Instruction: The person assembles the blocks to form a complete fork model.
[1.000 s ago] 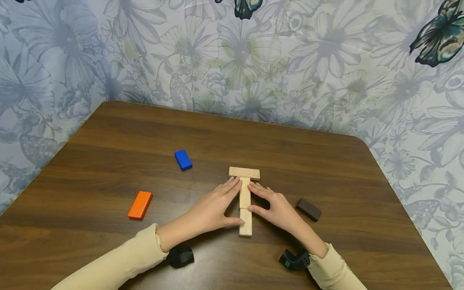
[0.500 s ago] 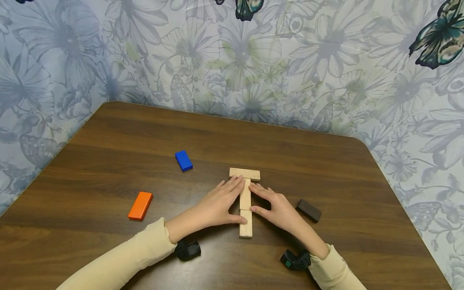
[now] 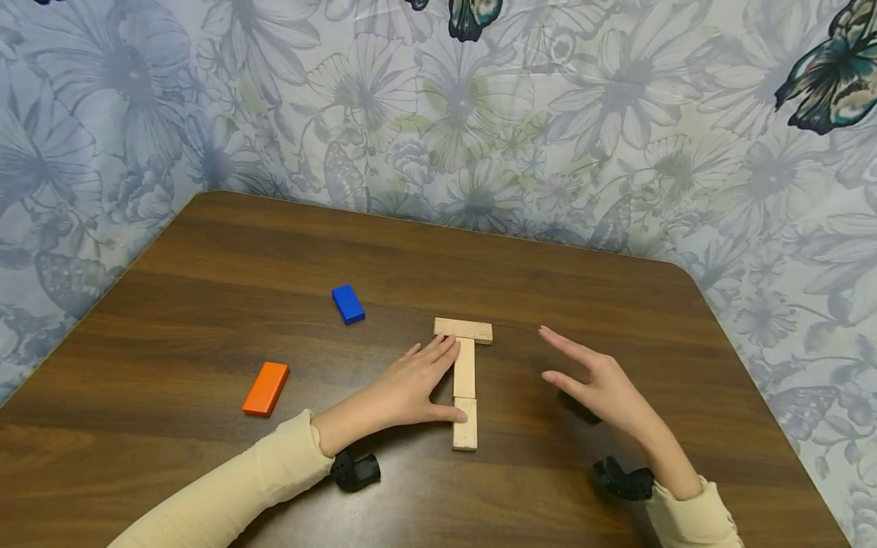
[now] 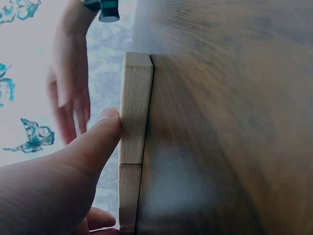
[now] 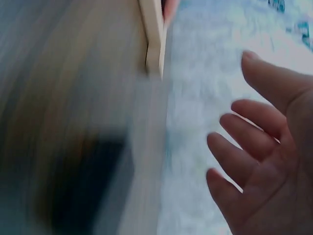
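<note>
Three pale wooden blocks lie in a T on the table: a crosspiece block (image 3: 463, 329) at the far end, and a middle block (image 3: 465, 369) and a near block (image 3: 465, 438) end to end below it. My left hand (image 3: 404, 392) rests along their left side, fingers extended at the crosspiece and middle block, thumb on the near block. In the left wrist view the thumb touches a block (image 4: 134, 107). To the right, my right hand (image 3: 613, 396) hangs in the air with its fingers apart, holding nothing. Beneath it a dark block (image 3: 581, 408) is mostly hidden; the right wrist view blurs it.
An orange block (image 3: 266, 389) lies on the left of the brown table (image 3: 205, 266). Farther back is a blue block (image 3: 348, 304). Behind the table's far edge hangs a flower-patterned wall covering (image 3: 479, 137).
My right hand has left the middle block and moved to the right, over the dark block. The left hand shifted slightly rightward at first, then stayed against the pale blocks.
</note>
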The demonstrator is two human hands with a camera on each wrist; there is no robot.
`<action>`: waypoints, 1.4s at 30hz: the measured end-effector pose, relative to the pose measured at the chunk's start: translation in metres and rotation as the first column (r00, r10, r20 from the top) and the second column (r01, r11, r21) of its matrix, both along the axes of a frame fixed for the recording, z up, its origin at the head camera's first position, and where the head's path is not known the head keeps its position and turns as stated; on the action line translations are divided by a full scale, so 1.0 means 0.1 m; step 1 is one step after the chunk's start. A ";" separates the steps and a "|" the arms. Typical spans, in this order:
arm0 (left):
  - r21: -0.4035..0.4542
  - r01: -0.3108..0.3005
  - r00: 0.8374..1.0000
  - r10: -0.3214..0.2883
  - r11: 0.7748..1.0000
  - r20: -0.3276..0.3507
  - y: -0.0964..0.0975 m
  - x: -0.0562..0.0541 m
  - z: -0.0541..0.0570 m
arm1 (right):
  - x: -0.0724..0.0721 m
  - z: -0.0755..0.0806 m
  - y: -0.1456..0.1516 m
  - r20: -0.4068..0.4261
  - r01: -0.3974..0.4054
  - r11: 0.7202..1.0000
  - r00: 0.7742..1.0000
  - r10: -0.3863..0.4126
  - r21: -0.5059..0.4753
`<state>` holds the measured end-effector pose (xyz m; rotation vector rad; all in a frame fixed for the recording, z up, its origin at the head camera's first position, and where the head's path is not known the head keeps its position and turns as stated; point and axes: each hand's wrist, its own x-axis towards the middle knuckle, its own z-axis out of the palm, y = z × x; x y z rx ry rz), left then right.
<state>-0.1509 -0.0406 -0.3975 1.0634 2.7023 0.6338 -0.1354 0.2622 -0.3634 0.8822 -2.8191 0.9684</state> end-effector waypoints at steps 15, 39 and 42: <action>-0.015 0.002 1.000 -0.002 1.000 0.013 0.00 -0.08 0.01 | -0.11 0.06 0.91 0.448 -0.325 0.945 0.841 0.304 -0.031; -0.026 -0.026 0.999 0.027 0.999 0.044 0.15 -0.26 0.02 | -0.61 -0.34 0.99 0.271 -0.193 0.981 0.946 0.180 0.023; -0.027 -0.028 0.998 0.030 0.999 0.052 0.15 -0.26 0.02 | -0.64 -0.35 0.95 0.275 -0.179 0.984 0.947 0.168 0.015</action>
